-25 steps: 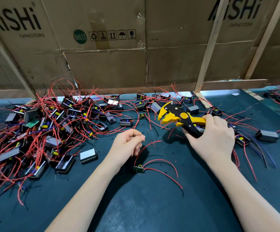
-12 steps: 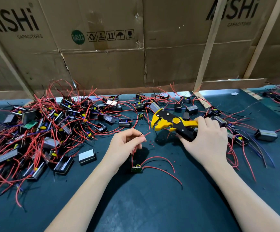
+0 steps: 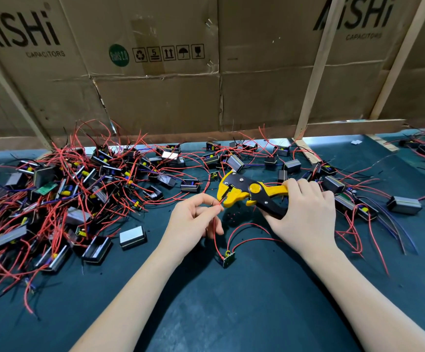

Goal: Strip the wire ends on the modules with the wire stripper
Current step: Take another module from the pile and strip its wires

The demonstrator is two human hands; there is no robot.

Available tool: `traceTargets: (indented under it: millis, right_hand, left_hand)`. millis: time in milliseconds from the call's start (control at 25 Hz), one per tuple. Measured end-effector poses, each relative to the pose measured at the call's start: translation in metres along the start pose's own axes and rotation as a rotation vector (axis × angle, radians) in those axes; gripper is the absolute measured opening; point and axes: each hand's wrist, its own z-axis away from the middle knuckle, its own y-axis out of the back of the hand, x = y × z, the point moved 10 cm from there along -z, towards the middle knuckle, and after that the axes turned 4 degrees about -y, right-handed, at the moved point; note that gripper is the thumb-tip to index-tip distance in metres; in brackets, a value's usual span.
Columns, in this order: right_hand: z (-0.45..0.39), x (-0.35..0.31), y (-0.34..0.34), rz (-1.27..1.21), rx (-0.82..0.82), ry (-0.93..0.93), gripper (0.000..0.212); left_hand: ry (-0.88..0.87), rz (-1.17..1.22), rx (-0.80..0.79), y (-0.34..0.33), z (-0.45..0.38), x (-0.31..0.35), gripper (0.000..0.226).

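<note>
My left hand (image 3: 193,222) pinches the red wire (image 3: 214,232), tip pointing right at the stripper (image 3: 247,193) mouth just beside it; the wire runs down to the module (image 3: 228,258) on the mat; right hand (image 3: 305,212) grips the handles

- Brown cardboard box wall (image 3: 155,102) behind the bench reads "AiSHi CAPACITORS" at left and again at right.
- Round green sticker (image 3: 118,55) reads "RoHS 2.0".
- Black handling symbols (image 3: 168,53) include the number "5".
</note>
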Motion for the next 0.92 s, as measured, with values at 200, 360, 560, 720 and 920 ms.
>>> traceTargets:
  millis: [200, 360, 560, 720, 920]
  right_hand:
    - [-0.0009, -0.0022, 0.0032, 0.017, 0.012, 0.014, 0.055]
    - [0.0005, -0.004, 0.0044, 0.018, 0.014, 0.02, 0.051]
    - [0.0016, -0.005, 0.0045, 0.021, 0.015, 0.019, 0.05]
    - [0.0017, -0.0054, 0.0056, 0.022, 0.026, 0.023, 0.049]
    - [0.002, -0.0068, 0.0047, 0.018, 0.016, 0.027, 0.05]
  left_hand:
    - [0.001, -0.005, -0.004, -0.0008, 0.0014, 0.002, 0.012]
    - [-0.002, -0.013, -0.014, -0.0016, 0.002, 0.0042, 0.012]
    - [0.009, -0.003, -0.011, -0.0009, 0.0025, 0.0043, 0.011]
    - [0.016, 0.015, -0.006, -0.0011, 0.0022, 0.004, 0.011]
    - [0.017, 0.018, -0.004, 0.0001, 0.0024, 0.0037, 0.013]
